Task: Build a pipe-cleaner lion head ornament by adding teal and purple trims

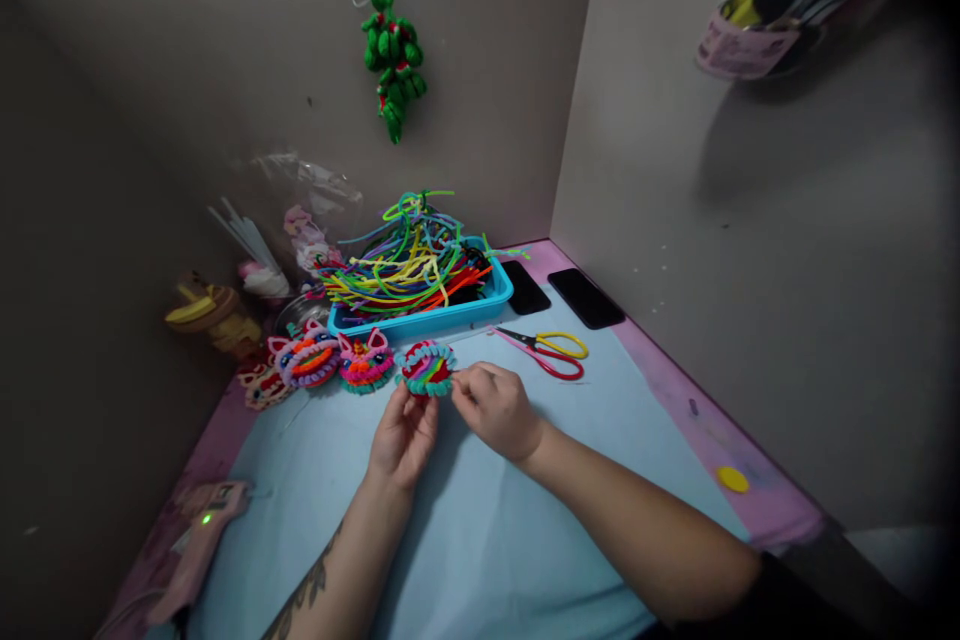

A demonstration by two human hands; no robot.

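Observation:
A small pipe-cleaner craft [426,367] with a teal rim and red, green, purple and yellow inside is held up over the blue cloth. My left hand [406,435] grips it from below, fingers closed round its lower edge. At its right side, my right hand [495,407] is pinched closed against the edge; what lies between those fingertips is too small to make out. Just left of it sits a finished-looking pink and teal craft [366,361] with ears, beside a lilac and orange one [306,357].
A blue tray [420,323] heaped with coloured pipe cleaners [412,265] stands behind. Scissors [551,352] and two phones [585,298] lie to the right. A pink glue gun [199,545] rests front left. Green pipe-cleaner decoration [394,60] hangs on the wall.

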